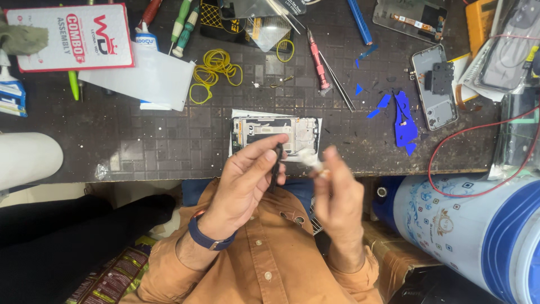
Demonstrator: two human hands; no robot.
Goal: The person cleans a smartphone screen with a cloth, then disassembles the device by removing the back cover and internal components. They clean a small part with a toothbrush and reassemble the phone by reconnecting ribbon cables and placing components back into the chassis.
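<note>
A person in an orange shirt worked over a dark gridded desk (140, 146), both hands raised just in front of its near edge. The left hand (244, 180), a dark blue band at its wrist, pinched a small black part (277, 160) between thumb and fingers. The right hand (337, 194), blurred, pinched a small white wad (310, 160) at its fingertips; what the wad was could not be told. Just beyond the hands, a stripped phone frame (275, 134) lay flat on a white sheet near the desk's front edge.

At the far left corner lay a flat white rectangular package (70, 36) with a red border and red label panels, a plain white sheet (143, 79) beside it. Yellow rubber bands (215, 67) sat loose near the middle, a red-handled screwdriver (318, 63) and tweezers (337, 84) to their right. Scraps of blue film (404, 121) lay scattered toward a second phone back (433, 87). A white drum with blue printed patterns (467, 225) stood below the desk's right end.
</note>
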